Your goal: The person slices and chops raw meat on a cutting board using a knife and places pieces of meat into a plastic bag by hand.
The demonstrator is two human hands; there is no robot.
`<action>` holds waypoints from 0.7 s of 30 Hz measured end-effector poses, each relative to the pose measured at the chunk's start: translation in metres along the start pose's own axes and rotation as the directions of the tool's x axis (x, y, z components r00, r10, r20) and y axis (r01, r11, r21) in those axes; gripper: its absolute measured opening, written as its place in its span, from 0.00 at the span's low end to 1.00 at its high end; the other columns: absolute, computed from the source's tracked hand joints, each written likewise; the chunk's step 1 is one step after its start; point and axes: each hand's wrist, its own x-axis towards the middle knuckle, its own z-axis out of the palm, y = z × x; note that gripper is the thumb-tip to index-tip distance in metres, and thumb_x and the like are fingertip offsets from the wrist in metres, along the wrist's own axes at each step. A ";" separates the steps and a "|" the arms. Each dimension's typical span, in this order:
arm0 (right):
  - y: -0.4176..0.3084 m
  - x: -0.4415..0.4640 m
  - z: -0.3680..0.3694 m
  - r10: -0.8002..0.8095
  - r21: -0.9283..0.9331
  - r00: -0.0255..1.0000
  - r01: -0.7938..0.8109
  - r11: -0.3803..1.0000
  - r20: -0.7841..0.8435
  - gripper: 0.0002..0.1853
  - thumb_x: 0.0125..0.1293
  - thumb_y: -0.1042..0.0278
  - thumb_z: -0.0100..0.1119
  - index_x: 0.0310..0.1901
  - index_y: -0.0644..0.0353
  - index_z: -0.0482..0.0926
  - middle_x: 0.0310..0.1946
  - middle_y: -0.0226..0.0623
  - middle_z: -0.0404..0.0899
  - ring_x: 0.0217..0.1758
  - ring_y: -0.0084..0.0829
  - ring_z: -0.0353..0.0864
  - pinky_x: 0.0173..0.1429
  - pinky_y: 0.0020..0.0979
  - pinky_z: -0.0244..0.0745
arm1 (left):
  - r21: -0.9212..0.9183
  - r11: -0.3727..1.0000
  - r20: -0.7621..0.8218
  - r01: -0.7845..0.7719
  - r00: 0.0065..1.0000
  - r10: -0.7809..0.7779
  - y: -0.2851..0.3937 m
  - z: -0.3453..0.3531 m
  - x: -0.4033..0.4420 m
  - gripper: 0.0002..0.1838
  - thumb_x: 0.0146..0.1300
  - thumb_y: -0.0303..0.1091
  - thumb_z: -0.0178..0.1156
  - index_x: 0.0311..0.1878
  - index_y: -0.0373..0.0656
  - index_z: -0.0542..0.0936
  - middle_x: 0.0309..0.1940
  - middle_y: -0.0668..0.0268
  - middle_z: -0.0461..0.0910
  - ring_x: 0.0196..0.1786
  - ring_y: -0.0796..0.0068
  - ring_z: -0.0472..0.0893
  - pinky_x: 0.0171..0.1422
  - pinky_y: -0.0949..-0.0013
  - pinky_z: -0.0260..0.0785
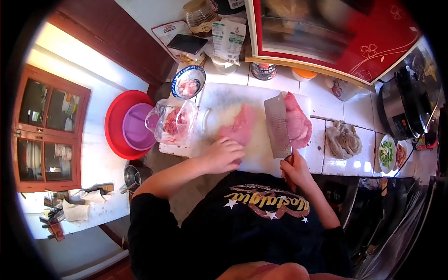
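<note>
A broad cleaver (276,128) is in my right hand (297,169), whose fingers wrap round its handle. Its wide blade lies over the white cutting board (219,91), close along the left side of a thick piece of raw meat (298,123). To the left on the board is a thinner, flat slice of raw meat (239,125). My left hand (225,156) is at the slice's near end, fingers curled onto its edge; the thumb is mostly hidden.
Left of the board sit a plastic bag of meat (173,122) and a blue-rimmed bowl (198,73). A crumpled bag (343,140), a plate of chopped greens (386,154) and a cooker (408,105) stand right. A red cabinet (382,51) borders the back.
</note>
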 end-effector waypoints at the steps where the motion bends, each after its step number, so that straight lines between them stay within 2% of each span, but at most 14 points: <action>1: 0.001 0.000 0.001 0.006 -0.005 1.000 -0.006 1.000 0.002 0.11 0.63 0.74 0.51 0.45 0.65 0.66 0.18 0.33 0.72 0.17 0.25 0.73 0.21 0.25 0.69 | -0.114 0.970 -0.060 0.216 0.973 -0.224 0.001 0.000 0.002 0.11 0.57 0.37 0.60 0.42 0.47 0.79 0.43 0.57 0.80 0.43 0.58 0.80 0.46 0.60 0.73; 2: 0.001 0.000 0.002 -0.012 -0.025 1.000 0.012 1.000 0.000 0.12 0.63 0.74 0.52 0.46 0.66 0.66 0.18 0.33 0.72 0.18 0.24 0.74 0.22 0.26 0.69 | -0.236 0.882 -0.093 0.408 0.894 -0.439 0.000 0.001 0.005 0.11 0.57 0.38 0.60 0.42 0.45 0.79 0.42 0.57 0.80 0.41 0.56 0.80 0.43 0.58 0.73; 3: 0.000 0.001 0.003 -0.032 -0.046 0.999 0.032 0.998 -0.002 0.12 0.63 0.74 0.52 0.47 0.67 0.67 0.18 0.33 0.72 0.19 0.24 0.74 0.23 0.26 0.69 | -0.226 0.855 -0.266 0.467 0.814 -0.516 -0.012 0.007 0.011 0.13 0.58 0.40 0.60 0.41 0.43 0.79 0.43 0.56 0.79 0.43 0.55 0.80 0.45 0.58 0.73; 4: -0.001 0.001 0.004 -0.031 -0.052 1.000 0.031 0.998 -0.002 0.12 0.63 0.74 0.52 0.47 0.67 0.67 0.18 0.33 0.72 0.19 0.24 0.74 0.23 0.26 0.69 | -0.231 0.854 -0.270 0.467 0.812 -0.517 -0.024 0.010 0.022 0.13 0.58 0.40 0.60 0.41 0.43 0.79 0.43 0.56 0.79 0.43 0.55 0.80 0.45 0.58 0.73; 6: -0.006 0.000 0.010 -0.242 -0.246 0.970 0.232 0.941 -0.010 0.15 0.63 0.74 0.52 0.51 0.68 0.67 0.17 0.34 0.70 0.20 0.24 0.74 0.24 0.29 0.69 | -0.178 0.744 -0.407 0.645 0.640 -0.652 -0.043 0.015 0.046 0.13 0.58 0.38 0.62 0.42 0.41 0.80 0.36 0.59 0.80 0.40 0.57 0.80 0.44 0.60 0.73; 7: -0.013 0.001 0.013 -0.296 -0.400 0.955 0.270 0.876 -0.003 0.17 0.61 0.73 0.54 0.50 0.67 0.67 0.20 0.45 0.73 0.23 0.43 0.77 0.29 0.39 0.73 | -0.182 0.747 -0.411 0.640 0.641 -0.649 -0.049 0.022 0.053 0.13 0.58 0.38 0.62 0.42 0.41 0.80 0.36 0.59 0.80 0.40 0.57 0.80 0.44 0.60 0.73; 8: -0.017 0.004 0.016 -0.299 -0.407 0.954 0.270 0.872 -0.007 0.17 0.61 0.73 0.54 0.50 0.67 0.67 0.20 0.45 0.73 0.23 0.43 0.77 0.29 0.39 0.73 | -0.136 0.729 -0.424 0.671 0.626 -0.655 -0.056 0.029 0.060 0.12 0.58 0.39 0.61 0.41 0.43 0.81 0.37 0.58 0.80 0.40 0.55 0.80 0.43 0.58 0.73; 10: -0.022 0.010 0.019 -0.436 -0.604 0.898 0.382 0.700 0.062 0.17 0.59 0.73 0.55 0.51 0.66 0.68 0.23 0.49 0.75 0.26 0.50 0.78 0.30 0.44 0.73 | -0.093 0.714 -0.440 0.694 0.614 -0.655 -0.064 0.042 0.071 0.12 0.58 0.41 0.59 0.40 0.45 0.81 0.38 0.57 0.80 0.40 0.53 0.79 0.43 0.56 0.72; 11: -0.016 0.016 0.020 -0.444 -0.663 0.891 0.388 0.640 0.094 0.23 0.59 0.72 0.56 0.56 0.64 0.65 0.24 0.47 0.79 0.28 0.51 0.78 0.32 0.43 0.73 | -0.097 0.729 -0.468 0.677 0.615 -0.634 -0.067 0.049 0.074 0.11 0.58 0.40 0.60 0.39 0.45 0.82 0.37 0.57 0.80 0.39 0.52 0.79 0.42 0.56 0.72; 13: -0.020 0.020 0.022 -0.444 -0.696 0.890 0.383 0.607 0.103 0.22 0.59 0.72 0.56 0.55 0.64 0.65 0.25 0.47 0.79 0.28 0.51 0.79 0.32 0.44 0.74 | -0.101 0.786 -0.572 0.610 0.611 -0.547 -0.075 0.065 0.077 0.08 0.56 0.39 0.61 0.34 0.46 0.82 0.36 0.57 0.80 0.38 0.53 0.79 0.41 0.56 0.72; 16: -0.024 0.023 0.026 -0.440 -0.732 0.892 0.366 0.575 0.100 0.19 0.59 0.71 0.55 0.52 0.63 0.66 0.25 0.48 0.79 0.28 0.51 0.79 0.33 0.47 0.74 | -0.122 0.809 -0.582 0.576 0.618 -0.528 -0.081 0.071 0.078 0.06 0.55 0.37 0.62 0.32 0.46 0.83 0.34 0.58 0.80 0.38 0.54 0.79 0.42 0.56 0.72; 19: -0.016 0.024 0.027 -0.392 -0.711 0.914 0.345 0.612 0.106 0.18 0.59 0.71 0.55 0.51 0.63 0.66 0.25 0.48 0.79 0.28 0.53 0.79 0.33 0.48 0.74 | -0.156 0.808 -0.608 0.568 0.590 -0.532 -0.085 0.077 0.077 0.04 0.55 0.34 0.61 0.31 0.46 0.83 0.33 0.59 0.80 0.39 0.54 0.79 0.42 0.56 0.72; 21: -0.016 0.025 0.032 -0.358 -0.766 0.929 0.298 0.569 0.095 0.17 0.60 0.71 0.53 0.50 0.65 0.66 0.23 0.51 0.78 0.27 0.55 0.78 0.33 0.50 0.74 | -0.210 0.811 -0.584 0.545 0.596 -0.552 -0.090 0.078 0.076 0.05 0.55 0.33 0.61 0.32 0.45 0.82 0.34 0.58 0.80 0.39 0.54 0.79 0.42 0.56 0.72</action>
